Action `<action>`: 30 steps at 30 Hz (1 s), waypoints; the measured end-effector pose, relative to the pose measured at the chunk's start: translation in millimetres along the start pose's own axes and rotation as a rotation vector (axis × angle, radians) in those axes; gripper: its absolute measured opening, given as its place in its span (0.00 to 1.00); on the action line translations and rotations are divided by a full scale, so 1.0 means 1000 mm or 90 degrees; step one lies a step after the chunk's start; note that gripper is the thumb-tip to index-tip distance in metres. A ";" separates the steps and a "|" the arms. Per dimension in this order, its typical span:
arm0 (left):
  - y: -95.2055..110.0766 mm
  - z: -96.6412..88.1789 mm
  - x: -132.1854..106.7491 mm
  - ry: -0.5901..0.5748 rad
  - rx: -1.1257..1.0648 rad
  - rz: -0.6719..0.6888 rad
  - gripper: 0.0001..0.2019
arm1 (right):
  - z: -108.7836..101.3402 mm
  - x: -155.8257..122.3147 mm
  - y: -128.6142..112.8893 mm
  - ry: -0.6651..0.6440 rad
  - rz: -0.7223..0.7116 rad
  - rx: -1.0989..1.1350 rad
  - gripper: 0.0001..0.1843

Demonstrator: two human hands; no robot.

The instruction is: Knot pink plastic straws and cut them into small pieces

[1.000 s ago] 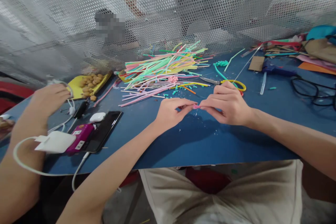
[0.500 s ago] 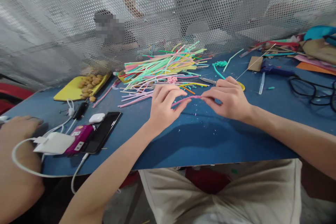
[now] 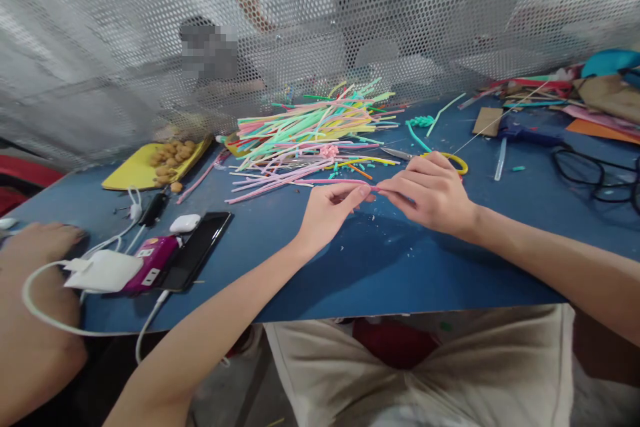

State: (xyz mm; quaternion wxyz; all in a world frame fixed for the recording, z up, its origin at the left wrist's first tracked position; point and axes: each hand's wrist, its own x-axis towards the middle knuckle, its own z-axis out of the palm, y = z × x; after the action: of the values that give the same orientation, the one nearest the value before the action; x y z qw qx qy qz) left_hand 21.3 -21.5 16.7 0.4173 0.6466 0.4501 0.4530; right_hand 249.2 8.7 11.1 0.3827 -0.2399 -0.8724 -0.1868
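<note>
Both my hands meet over the middle of the blue table (image 3: pixel 380 260). My left hand (image 3: pixel 330 208) pinches a thin pink straw (image 3: pixel 345 181) that runs leftward from my fingertips. My right hand (image 3: pixel 430 192) is closed on the same straw's right end, fingertips almost touching the left hand's. Just behind them lies a heap of coloured straws (image 3: pixel 310 130). Scissors with yellow handles (image 3: pixel 453 159) lie partly hidden behind my right hand.
A phone (image 3: pixel 197 250), white earbud case (image 3: pixel 184 223), pink device (image 3: pixel 150 260) and white charger (image 3: pixel 103 270) lie at left. Another person's hand (image 3: pixel 37 243) rests at the far left edge. A yellow tray of nuts (image 3: pixel 150 170), black glasses (image 3: pixel 595 173) and paper scraps (image 3: pixel 550 90) sit around. Perforated metal screen behind.
My hands first pinched a small pink piece, then lifted with a pink straw stretched between them, and now lie lower with fingertips close together. The other person's hand dropped from the cables to the table.
</note>
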 end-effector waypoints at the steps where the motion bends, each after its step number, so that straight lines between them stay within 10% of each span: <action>1: -0.001 0.000 0.001 0.004 -0.009 -0.004 0.17 | 0.000 0.000 0.000 -0.006 -0.001 -0.002 0.08; 30: -0.018 -0.002 0.014 0.155 0.085 0.135 0.19 | 0.000 0.005 -0.003 -0.052 0.156 0.046 0.11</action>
State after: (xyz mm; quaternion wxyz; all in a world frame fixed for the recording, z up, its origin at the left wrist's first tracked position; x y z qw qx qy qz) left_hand 18.5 -3.7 2.7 0.2660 0.6571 0.4553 0.5387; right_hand 244.9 7.9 14.4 0.3751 -0.3381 -0.8577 -0.0969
